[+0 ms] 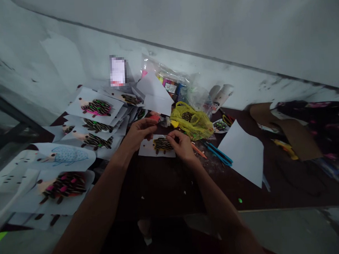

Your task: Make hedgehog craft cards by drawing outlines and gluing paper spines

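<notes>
I saw the left hand (140, 130) pinching a small shiny thing (164, 122) up high, while the right hand (183, 145) pressed its fingers together on a white paper card with a black-striped hedgehog (162, 145), seemingly to keep it still.

This looks like a small handicraft workshop or a home craft corner, though the view doesn't settle which. A dark wooden table (161, 187) stands against a scuffed plaster wall (71, 60), covered with paper hedgehog collages (96, 107). Blue-handled scissors (218, 153), a white paper sheet (243, 152), a clear plastic bag (167, 76) of small paint jars, brown cardboard (284, 131) and small paper scraps (142, 197) lie about.
</notes>
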{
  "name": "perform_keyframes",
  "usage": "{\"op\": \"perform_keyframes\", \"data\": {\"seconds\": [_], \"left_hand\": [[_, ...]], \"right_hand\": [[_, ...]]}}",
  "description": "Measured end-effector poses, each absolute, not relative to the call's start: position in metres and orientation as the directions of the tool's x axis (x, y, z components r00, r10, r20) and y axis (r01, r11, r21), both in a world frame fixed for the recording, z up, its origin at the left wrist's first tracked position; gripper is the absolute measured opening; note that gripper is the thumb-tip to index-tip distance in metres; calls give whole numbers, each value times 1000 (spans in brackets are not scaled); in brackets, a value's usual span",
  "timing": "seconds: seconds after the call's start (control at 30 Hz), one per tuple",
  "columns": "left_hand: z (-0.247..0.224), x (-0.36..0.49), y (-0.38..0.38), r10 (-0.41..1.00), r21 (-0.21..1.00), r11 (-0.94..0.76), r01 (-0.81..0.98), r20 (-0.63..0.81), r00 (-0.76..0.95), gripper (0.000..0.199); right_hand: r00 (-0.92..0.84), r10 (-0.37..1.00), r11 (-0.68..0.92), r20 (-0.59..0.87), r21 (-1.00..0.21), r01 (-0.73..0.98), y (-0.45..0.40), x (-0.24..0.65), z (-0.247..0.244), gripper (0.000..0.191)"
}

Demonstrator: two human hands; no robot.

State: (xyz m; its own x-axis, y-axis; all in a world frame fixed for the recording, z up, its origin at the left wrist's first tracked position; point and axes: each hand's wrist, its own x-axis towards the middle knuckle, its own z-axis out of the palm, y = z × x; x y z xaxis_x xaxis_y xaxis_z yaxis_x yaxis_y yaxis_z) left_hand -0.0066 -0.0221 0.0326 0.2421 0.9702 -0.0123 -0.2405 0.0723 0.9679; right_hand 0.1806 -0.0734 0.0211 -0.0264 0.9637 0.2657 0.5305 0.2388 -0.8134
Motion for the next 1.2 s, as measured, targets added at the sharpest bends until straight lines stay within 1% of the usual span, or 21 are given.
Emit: {"op": "perform_keyframes", "data": {"seconds": [0.07, 0.13, 0.23, 0.47, 0.67, 0.77, 0.93, 1.2], "left_hand": [[32, -6, -21, 972, 969, 71, -238, -13, 237, 27], [32, -6, -21, 971, 969, 69, -238, -10, 240, 29], [30, -5, -20, 968, 964, 72, -257, -6, 250, 30], [29, -6, -20, 970, 963, 80, -258, -15, 245, 27], [30, -6, -19, 969, 961, 90, -262, -24, 244, 28], [31, -5, -20, 969, 956, 97, -276, -27, 247, 28], [31, -5, -21, 970, 960, 102, -259, -38, 239, 29], [29, -6, -20, 964, 969, 94, -229, -30, 265, 27]], "right_hand": [[-39, 963, 243, 265, -804, 542, -74, 180, 22, 18], [-41, 964, 245, 264, -813, 528, -73, 181, 21, 15], [-44, 966, 240, 254, -824, 514, -71, 182, 18, 15], [-57, 954, 269, 294, -757, 596, -71, 182, 15, 18], [-56, 959, 255, 277, -764, 592, -71, 182, 16, 14], [-89, 952, 282, 294, -722, 632, -71, 180, 16, 11], [-122, 936, 316, 329, -637, 703, -70, 179, 15, 14], [-140, 945, 294, 294, -584, 757, -68, 178, 10, 19]]}}
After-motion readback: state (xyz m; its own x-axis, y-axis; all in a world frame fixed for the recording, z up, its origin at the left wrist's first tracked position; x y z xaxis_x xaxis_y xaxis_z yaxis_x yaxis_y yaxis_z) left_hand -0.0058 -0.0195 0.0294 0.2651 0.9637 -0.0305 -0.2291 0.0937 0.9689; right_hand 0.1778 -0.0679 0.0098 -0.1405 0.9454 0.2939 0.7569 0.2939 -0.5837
